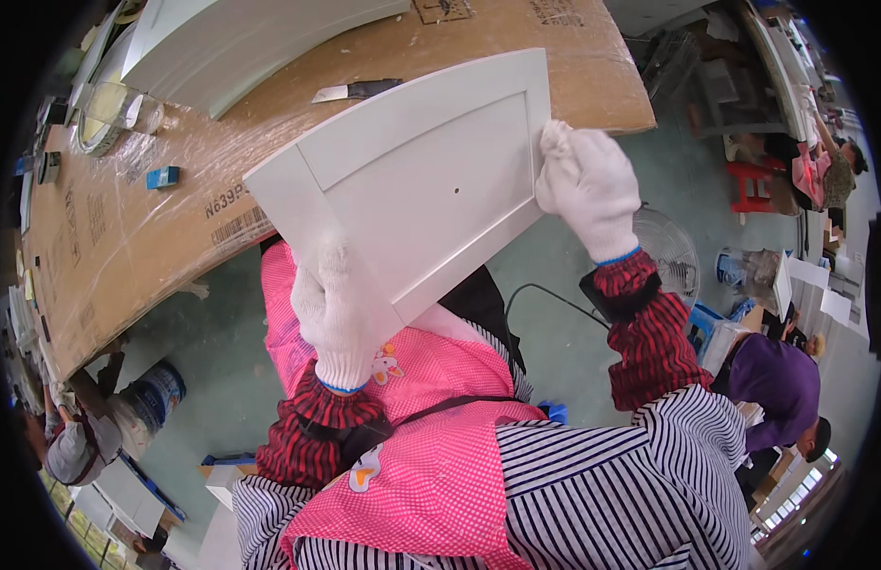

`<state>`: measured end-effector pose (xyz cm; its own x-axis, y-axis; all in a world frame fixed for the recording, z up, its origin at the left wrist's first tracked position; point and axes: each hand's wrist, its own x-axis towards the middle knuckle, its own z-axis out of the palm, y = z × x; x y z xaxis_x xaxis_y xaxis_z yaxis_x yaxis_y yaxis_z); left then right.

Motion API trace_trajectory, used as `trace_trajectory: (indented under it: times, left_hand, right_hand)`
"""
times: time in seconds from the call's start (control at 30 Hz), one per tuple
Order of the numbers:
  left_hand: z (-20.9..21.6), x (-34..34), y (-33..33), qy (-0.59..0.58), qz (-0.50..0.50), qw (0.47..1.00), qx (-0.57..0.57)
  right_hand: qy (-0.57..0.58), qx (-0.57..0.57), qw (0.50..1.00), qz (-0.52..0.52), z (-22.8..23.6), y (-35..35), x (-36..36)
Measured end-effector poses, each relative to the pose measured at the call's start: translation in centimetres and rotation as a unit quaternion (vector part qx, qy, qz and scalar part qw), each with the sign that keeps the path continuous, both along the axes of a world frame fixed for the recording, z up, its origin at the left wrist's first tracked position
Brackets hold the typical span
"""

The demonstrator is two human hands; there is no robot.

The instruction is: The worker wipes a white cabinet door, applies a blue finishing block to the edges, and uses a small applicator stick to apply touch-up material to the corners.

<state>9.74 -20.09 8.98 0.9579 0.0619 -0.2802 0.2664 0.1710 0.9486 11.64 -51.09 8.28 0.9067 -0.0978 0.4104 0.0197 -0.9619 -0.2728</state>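
Cardboard-covered table beyond, gloved left hand and right hand grip a white panel, apparently a handling step needing balance.

Honestly the white panel is blocking the scraper, but the cardboard between panel and blue block is leaving decent room to pass.

The panel looks smooth, matt — gloves, knitted.
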Motion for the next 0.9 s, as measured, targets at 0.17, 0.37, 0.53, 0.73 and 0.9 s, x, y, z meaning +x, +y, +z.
trace_trajectory:
  times: [0.17,0.37,0.53,0.73,0.9]
  left_hand:
    - [0.5,-0.2,0.5,-0.029,-0.043,0.996,0.076]
    - [-1.6,0.5,0.5,-0.013,0.019,0.999,0.036]
    - [-0.2,0.4,-0.6,0.083,0.072,0.992,-0.061]
    - [0.0,0.9,-0.9,0.021,0.046,0.999,0.008]
    - [-1.1,0.6,-2.2,0.003,0.043,0.998,-0.042]
  right_hand:
    - [-0.077,0.137,0.986,0.049,1.7,1.9,4.0]
    - [-0.058,0.025,0.996,0.06,-1.3,2.6,0.4]
    - [0.031,-0.01,0.999,0.034,-1.9,2.6,-4.4]
    - [0.233,0.001,0.965,-0.117,2.3,-0.9,-3.5]
    - [-0.057,0.065,0.996,-0.027,-0.3,4.3,-0.3]
